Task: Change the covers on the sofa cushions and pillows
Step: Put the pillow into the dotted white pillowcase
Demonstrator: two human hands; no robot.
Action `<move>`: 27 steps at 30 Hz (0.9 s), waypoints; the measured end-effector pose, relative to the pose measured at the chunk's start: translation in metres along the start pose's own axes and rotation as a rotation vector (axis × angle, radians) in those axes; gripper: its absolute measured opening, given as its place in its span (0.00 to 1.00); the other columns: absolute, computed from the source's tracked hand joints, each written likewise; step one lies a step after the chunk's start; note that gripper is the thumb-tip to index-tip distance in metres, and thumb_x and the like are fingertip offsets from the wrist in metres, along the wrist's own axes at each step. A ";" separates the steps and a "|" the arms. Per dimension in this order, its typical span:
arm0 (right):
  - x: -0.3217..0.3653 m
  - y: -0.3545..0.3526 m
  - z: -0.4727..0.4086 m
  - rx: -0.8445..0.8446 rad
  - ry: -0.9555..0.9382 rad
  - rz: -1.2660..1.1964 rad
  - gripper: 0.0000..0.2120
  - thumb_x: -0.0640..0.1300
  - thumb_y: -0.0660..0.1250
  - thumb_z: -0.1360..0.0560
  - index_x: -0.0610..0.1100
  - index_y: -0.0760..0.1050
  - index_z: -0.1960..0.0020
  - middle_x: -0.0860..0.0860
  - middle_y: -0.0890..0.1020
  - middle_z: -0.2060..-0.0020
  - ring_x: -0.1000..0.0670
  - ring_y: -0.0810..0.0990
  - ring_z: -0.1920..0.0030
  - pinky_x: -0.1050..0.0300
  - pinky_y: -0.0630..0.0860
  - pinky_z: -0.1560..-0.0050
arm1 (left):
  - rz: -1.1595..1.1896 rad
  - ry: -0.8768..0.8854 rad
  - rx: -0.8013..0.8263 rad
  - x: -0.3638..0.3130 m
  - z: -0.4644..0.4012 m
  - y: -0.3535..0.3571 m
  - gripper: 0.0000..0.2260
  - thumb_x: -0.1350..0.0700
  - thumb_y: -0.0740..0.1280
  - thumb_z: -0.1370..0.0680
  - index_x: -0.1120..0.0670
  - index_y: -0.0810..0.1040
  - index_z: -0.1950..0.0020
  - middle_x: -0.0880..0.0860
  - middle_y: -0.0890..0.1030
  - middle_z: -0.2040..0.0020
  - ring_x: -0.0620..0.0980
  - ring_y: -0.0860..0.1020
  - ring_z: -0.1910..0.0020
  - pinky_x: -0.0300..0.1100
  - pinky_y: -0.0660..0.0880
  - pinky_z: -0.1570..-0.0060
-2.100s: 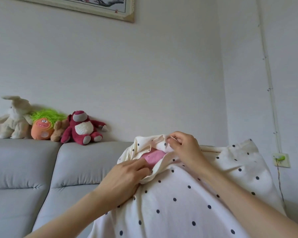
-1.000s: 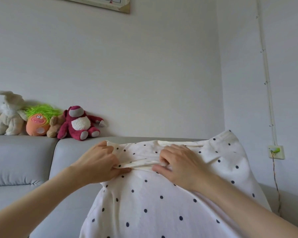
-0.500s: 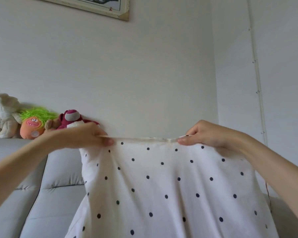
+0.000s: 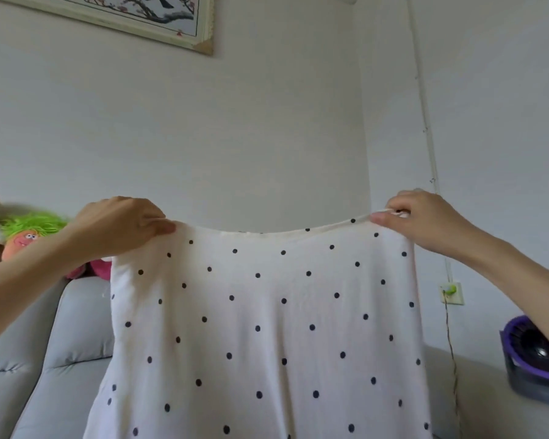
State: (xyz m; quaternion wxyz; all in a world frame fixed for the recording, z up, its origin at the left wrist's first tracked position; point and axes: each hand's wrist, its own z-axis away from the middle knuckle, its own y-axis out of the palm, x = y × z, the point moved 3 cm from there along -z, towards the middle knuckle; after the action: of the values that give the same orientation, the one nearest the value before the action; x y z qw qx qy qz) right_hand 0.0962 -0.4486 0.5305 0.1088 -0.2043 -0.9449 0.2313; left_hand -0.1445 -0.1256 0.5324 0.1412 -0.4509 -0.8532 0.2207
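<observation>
A white pillow cover with dark polka dots (image 4: 267, 327) hangs upright in front of me, filled out by a pillow that is hidden inside. My left hand (image 4: 121, 226) pinches its top left corner. My right hand (image 4: 422, 220) pinches the top right corner. The top edge is stretched between both hands and sags slightly in the middle. Behind it stands the grey sofa (image 4: 61, 359).
Plush toys sit on the sofa back at the left, among them an orange one with green hair (image 4: 26, 236). A purple fan (image 4: 536, 359) stands at the right. A wall socket with a cord (image 4: 450, 293) and a framed picture (image 4: 124, 17) are on the walls.
My hands moved from the middle of the cover's opening out to its two top corners and lifted it, pulling the edge taut. The pink inner pillow is no longer visible.
</observation>
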 end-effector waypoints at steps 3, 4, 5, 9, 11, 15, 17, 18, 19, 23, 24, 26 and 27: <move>-0.005 0.001 -0.009 -0.103 0.007 -0.147 0.16 0.49 0.63 0.23 0.42 0.69 0.66 0.51 0.70 0.60 0.50 0.67 0.51 0.58 0.65 0.51 | -0.122 0.027 0.086 -0.009 -0.003 -0.007 0.20 0.38 0.52 0.22 0.50 0.76 0.56 0.47 0.79 0.55 0.51 0.74 0.52 0.43 0.69 0.56; -0.009 0.007 -0.010 -0.044 0.055 -0.228 0.17 0.49 0.60 0.21 0.41 0.67 0.65 0.51 0.69 0.62 0.50 0.66 0.54 0.59 0.65 0.55 | -0.169 0.045 0.110 -0.010 -0.001 -0.010 0.20 0.38 0.50 0.21 0.50 0.73 0.59 0.47 0.77 0.60 0.50 0.74 0.56 0.42 0.67 0.58; -0.013 0.014 -0.009 0.037 0.132 -0.338 0.18 0.50 0.57 0.20 0.38 0.66 0.63 0.50 0.68 0.63 0.50 0.66 0.57 0.58 0.64 0.59 | -0.230 0.076 0.123 -0.011 0.002 -0.011 0.20 0.38 0.48 0.21 0.50 0.69 0.61 0.46 0.75 0.63 0.50 0.73 0.58 0.42 0.67 0.59; -0.020 0.039 0.001 0.186 0.316 -0.662 0.19 0.53 0.52 0.19 0.39 0.73 0.46 0.45 0.78 0.47 0.48 0.76 0.44 0.52 0.70 0.38 | -0.391 0.173 0.198 -0.005 0.014 -0.009 0.19 0.33 0.42 0.25 0.46 0.61 0.60 0.47 0.76 0.61 0.48 0.75 0.60 0.41 0.68 0.59; -0.011 0.045 0.006 0.129 0.269 -0.544 0.20 0.51 0.51 0.18 0.35 0.72 0.47 0.40 0.78 0.55 0.43 0.77 0.51 0.54 0.73 0.46 | -0.345 0.133 0.305 -0.007 0.022 -0.010 0.18 0.30 0.47 0.27 0.42 0.63 0.52 0.43 0.76 0.59 0.43 0.74 0.61 0.37 0.66 0.61; 0.006 0.053 0.028 0.010 0.044 -0.267 0.17 0.47 0.53 0.19 0.37 0.65 0.61 0.49 0.66 0.72 0.49 0.65 0.69 0.60 0.59 0.69 | -0.296 0.179 0.303 -0.008 0.045 -0.006 0.30 0.25 0.40 0.41 0.42 0.70 0.58 0.42 0.70 0.66 0.37 0.68 0.67 0.34 0.62 0.68; 0.005 0.059 0.041 0.006 0.026 -0.262 0.16 0.47 0.55 0.19 0.37 0.69 0.60 0.47 0.70 0.71 0.48 0.68 0.68 0.58 0.62 0.67 | -0.181 0.147 0.253 -0.002 0.059 -0.001 0.30 0.23 0.39 0.39 0.40 0.70 0.66 0.45 0.71 0.67 0.43 0.71 0.65 0.39 0.67 0.61; 0.005 0.063 0.049 0.023 0.025 -0.277 0.16 0.48 0.56 0.20 0.39 0.71 0.60 0.45 0.73 0.70 0.47 0.70 0.67 0.57 0.64 0.64 | -0.132 0.157 0.210 -0.002 0.065 0.002 0.30 0.22 0.41 0.36 0.41 0.73 0.65 0.45 0.72 0.66 0.45 0.71 0.63 0.41 0.68 0.57; 0.005 0.066 0.055 0.059 0.031 -0.304 0.18 0.52 0.57 0.21 0.41 0.72 0.62 0.44 0.75 0.68 0.46 0.72 0.65 0.55 0.66 0.62 | -0.076 0.182 0.177 -0.004 0.071 0.006 0.29 0.24 0.45 0.33 0.43 0.75 0.62 0.44 0.72 0.65 0.45 0.71 0.62 0.39 0.67 0.56; 0.017 0.062 0.082 0.523 0.149 -0.365 0.43 0.82 0.55 0.43 0.40 0.74 0.63 0.43 0.74 0.66 0.45 0.74 0.64 0.53 0.68 0.57 | 0.229 0.176 0.193 -0.022 0.088 0.016 0.24 0.37 0.57 0.24 0.58 0.76 0.59 0.49 0.75 0.61 0.48 0.72 0.57 0.36 0.60 0.60; 0.020 0.055 0.087 0.686 0.171 -0.364 0.46 0.83 0.57 0.47 0.41 0.77 0.59 0.45 0.78 0.61 0.45 0.79 0.58 0.53 0.73 0.53 | 0.306 0.117 0.216 -0.020 0.089 0.020 0.21 0.42 0.58 0.22 0.59 0.75 0.60 0.51 0.76 0.62 0.52 0.74 0.57 0.38 0.61 0.60; 0.022 0.042 0.096 0.946 0.177 -0.376 0.39 0.75 0.65 0.39 0.41 0.77 0.48 0.47 0.82 0.52 0.48 0.81 0.48 0.54 0.77 0.47 | 0.395 0.031 0.207 -0.024 0.092 0.024 0.16 0.50 0.56 0.19 0.59 0.75 0.59 0.54 0.78 0.61 0.54 0.75 0.55 0.40 0.64 0.56; 0.022 0.039 0.100 1.002 0.172 -0.392 0.29 0.67 0.67 0.34 0.44 0.77 0.47 0.52 0.84 0.53 0.53 0.82 0.49 0.61 0.77 0.49 | 0.414 0.021 0.195 -0.031 0.095 0.025 0.15 0.51 0.56 0.19 0.59 0.76 0.58 0.54 0.78 0.60 0.52 0.75 0.55 0.37 0.65 0.55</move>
State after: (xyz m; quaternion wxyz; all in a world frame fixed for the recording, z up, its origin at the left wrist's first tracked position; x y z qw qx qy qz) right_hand 0.0594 -0.4463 0.4270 0.3108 0.0345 -0.7270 0.6113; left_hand -0.1519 -0.1624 0.4367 0.1447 -0.6029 -0.7156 0.3217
